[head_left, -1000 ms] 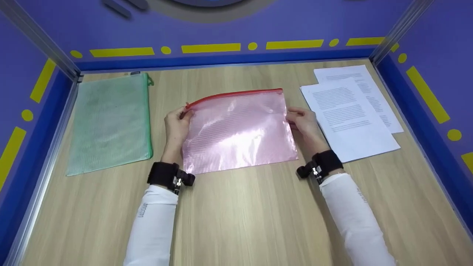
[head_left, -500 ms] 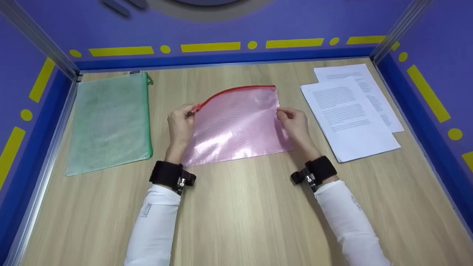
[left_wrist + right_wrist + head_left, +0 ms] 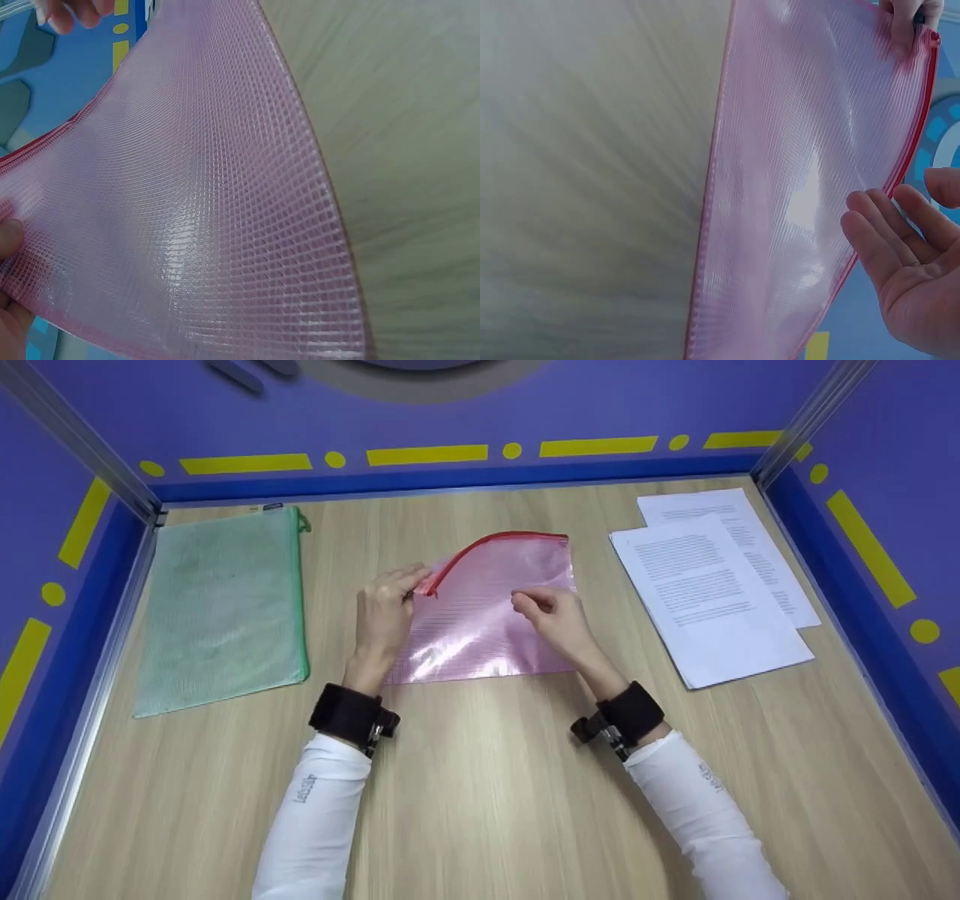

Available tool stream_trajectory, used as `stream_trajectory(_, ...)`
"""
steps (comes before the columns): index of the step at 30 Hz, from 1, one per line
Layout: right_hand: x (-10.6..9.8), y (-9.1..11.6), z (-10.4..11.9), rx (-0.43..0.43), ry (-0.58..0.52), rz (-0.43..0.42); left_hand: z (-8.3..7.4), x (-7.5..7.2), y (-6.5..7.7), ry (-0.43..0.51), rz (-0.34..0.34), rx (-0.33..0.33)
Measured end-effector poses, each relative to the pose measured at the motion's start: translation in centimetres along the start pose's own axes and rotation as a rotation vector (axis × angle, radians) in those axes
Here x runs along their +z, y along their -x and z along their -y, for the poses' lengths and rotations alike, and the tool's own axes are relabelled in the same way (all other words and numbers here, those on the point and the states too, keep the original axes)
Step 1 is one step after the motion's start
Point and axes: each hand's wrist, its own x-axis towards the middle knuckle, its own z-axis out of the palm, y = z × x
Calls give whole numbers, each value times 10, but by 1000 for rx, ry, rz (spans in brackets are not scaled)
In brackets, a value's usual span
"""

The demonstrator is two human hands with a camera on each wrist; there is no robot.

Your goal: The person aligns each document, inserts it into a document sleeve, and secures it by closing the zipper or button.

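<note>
A translucent pink mesh zipper pouch (image 3: pixel 469 626) with a red zipper (image 3: pixel 517 535) lies in the middle of the table, its left side lifted and bent. My left hand (image 3: pixel 385 611) pinches its upper left corner beside the zipper end; in the left wrist view the thumb (image 3: pixel 9 238) presses on the mesh. Over the pouch's right part hovers my right hand (image 3: pixel 559 619), holding nothing. The right wrist view shows that hand (image 3: pixel 919 270) apart from the pouch, fingers relaxed and slightly bent.
A green mesh zipper pouch (image 3: pixel 225 611) lies flat at the left. Two overlapping stacks of printed paper (image 3: pixel 705 600) lie at the right. Blue-purple panels (image 3: pixel 450 420) wall the wooden table (image 3: pixel 480 795) at the back and sides.
My left hand has moved right with the pouch's corner, bending the zipper into a curve. My right hand has let go of the right edge and moved left over the pouch.
</note>
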Motion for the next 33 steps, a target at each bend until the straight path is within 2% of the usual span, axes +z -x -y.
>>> stream_trajectory(6, 16, 5, 14, -42, -14, 70, 0, 4, 4, -77, 21, 85)
stream_trajectory(16, 40, 5, 28, -125, -12, 140, -4, 9, 11, -134, 73, 242)
stream_trajectory(23, 55, 6, 33, -139, -39, 143, -5, 11, 13, -122, 124, 244)
stream_trajectory(28, 59, 7, 34, -135, -54, 74, -5, 13, 14, -113, 129, 239)
stream_trajectory(33, 61, 7, 32, -191, -82, -16, -4, 15, 15, -111, 113, 226)
